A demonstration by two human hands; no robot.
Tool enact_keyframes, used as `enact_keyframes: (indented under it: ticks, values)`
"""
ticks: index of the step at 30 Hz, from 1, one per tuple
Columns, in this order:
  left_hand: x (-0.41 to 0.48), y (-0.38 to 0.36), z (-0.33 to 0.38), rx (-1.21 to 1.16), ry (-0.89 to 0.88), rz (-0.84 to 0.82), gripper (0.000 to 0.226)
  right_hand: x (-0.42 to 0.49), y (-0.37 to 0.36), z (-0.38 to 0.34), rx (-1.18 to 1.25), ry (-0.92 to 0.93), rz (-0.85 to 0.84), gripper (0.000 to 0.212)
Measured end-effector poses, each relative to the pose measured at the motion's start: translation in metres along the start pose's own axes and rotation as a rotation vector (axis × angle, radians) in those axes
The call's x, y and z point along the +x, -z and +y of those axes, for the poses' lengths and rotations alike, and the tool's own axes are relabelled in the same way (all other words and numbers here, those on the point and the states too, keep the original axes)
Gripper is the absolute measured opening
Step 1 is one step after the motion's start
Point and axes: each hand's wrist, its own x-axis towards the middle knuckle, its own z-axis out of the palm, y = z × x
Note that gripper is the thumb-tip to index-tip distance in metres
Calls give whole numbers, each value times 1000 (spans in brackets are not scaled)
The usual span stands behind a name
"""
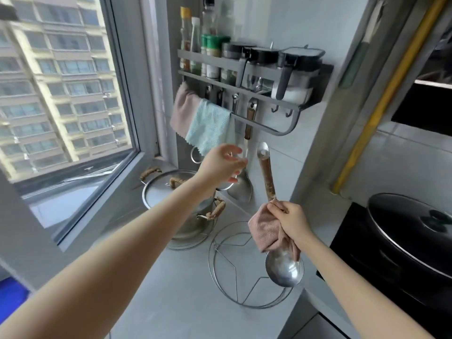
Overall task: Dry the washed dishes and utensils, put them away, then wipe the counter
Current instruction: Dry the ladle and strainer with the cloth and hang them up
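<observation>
My right hand point(291, 222) grips a steel ladle point(283, 267) through a pink cloth point(265, 231) wrapped round its lower shaft. The ladle stands bowl down, its wood-wrapped handle pointing up toward the wall rack point(266, 96). My left hand point(223, 165) reaches out below the rack, fingers loosely spread, in front of a spatula point(241, 187) that hangs from a rack hook. The left hand holds nothing that I can see. A pink and a mint towel point(208, 128) hang over the rack's bar.
A lidded steel pot point(176, 199) with rope-wrapped handles stands on the grey counter point(171, 289) by the window. Wire trivets point(242, 277) lie on the counter. A black pan with lid point(411, 231) sits on the stove at right. Spice jars and bottles fill the rack.
</observation>
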Motion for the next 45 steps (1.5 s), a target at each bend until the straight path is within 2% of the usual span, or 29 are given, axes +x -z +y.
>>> enact_keyframes:
  ticks: [7, 12, 20, 28, 32, 39, 45]
  values:
    - [45, -15, -14, -24, 21, 37, 41, 59, 7, 14, 78, -45, 97, 20]
    - [66, -16, -17, -23, -48, 37, 57, 85, 6, -12, 142, 61, 120, 18]
    - [81, -12, -10, -14, -63, 2, 60, 118, 2, -44, 173, 165, 167, 19]
    - [75, -2, -21, -2, -12, 21, 57, 118, -8, -33, 183, 77, 150, 21]
    - [68, 4, -23, -7, 14, 24, 58, 110, -10, -32, 239, 103, 199, 21]
    - [61, 9, -21, -17, 27, 36, 59, 108, -4, -42, 205, 128, 177, 19]
    - [62, 6, -16, -48, 47, 33, 62, 116, -7, -40, 174, 46, 181, 28]
